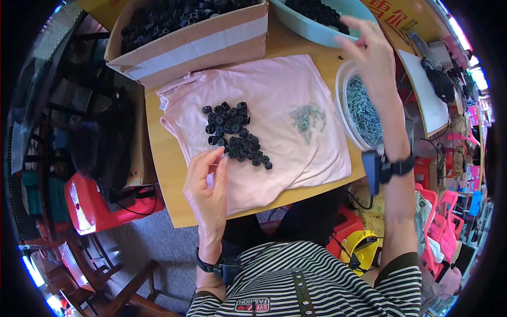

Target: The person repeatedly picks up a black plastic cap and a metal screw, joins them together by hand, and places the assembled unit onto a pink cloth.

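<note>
Cardboard box (pixel 211 63), upper left: heaped with small black parts (pixel 179 21), its top cut by the frame edge. A band of white tape (pixel 200 48) runs along its near wall.

Pale green basin (pixel 296 25), top of frame, right of centre: more black parts (pixel 317 13) inside, far rim cut off.

Clear round tub (pixel 341 100), right of centre: filled with silvery screws (pixel 363 116), partly covered by the right forearm.

Pink cloth (pixel 301 166) spread over the wooden worktop (pixel 171 198), mid-frame. On it, left of centre, a loose cluster of black pieces (pixel 232 127), short and tubular, some showing a hole; toward the cloth's right, a thin scatter of screws (pixel 308 121).

Left hand (pixel 221 154) at the near edge of the cluster, thumb and forefinger bent toward each other with a narrow gap; cannot tell whether something small sits between the tips. Right hand (pixel 346 39), upper right, at the basin's near rim: thumb and fingers apart, loosely curled, no piece visible in the grip. Dark straps on both wrists, a dark blue block (pixel 372 171) on the right one.

Writing: large red characters on yellow card (pixel 388 16) at upper right, running out of view; a lettered patch (pixel 252 305) on the striped shirt (pixel 327 285), lower edge; print on the red case (pixel 113 203) at left, too small to read.

Outer rim bent and dark; clutter at far right hard to sort out.
</note>
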{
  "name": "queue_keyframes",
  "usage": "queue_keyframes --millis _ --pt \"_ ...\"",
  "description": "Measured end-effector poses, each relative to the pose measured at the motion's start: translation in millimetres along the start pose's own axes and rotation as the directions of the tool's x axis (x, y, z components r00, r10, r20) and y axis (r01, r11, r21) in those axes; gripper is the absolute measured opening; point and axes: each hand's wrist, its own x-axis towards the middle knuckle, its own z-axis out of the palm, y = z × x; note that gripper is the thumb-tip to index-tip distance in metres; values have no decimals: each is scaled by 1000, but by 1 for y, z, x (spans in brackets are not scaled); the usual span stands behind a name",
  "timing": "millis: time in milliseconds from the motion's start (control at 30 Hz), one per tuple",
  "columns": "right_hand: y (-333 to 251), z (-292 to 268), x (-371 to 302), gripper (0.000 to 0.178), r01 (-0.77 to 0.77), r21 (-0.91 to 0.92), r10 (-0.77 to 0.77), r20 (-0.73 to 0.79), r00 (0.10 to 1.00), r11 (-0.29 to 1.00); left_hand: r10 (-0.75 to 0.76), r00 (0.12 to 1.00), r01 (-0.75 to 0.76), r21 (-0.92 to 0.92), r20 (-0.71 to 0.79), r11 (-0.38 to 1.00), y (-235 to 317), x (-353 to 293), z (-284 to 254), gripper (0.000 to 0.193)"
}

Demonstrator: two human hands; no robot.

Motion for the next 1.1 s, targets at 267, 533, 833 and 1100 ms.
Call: queue_keyframes --millis 267,533,833,1100 --pt "-91 5 -145 23 -233 336 -12 591 807 912 29 1000 -29 0 -2 1000 9 -8 11 15" --pt "-91 1 -163 20 -207 311 31 488 872 928 142 986 -145 35 88 989 38 0 33 12" --pt "-62 -26 -183 13 -261 217 142 446 884 941 259 913 -297 76 315 952 35 8 98 12" --pt "-49 -22 -192 14 -335 355 166 431 887 873 257 929 -324 251 266 912 37 5 116 14"
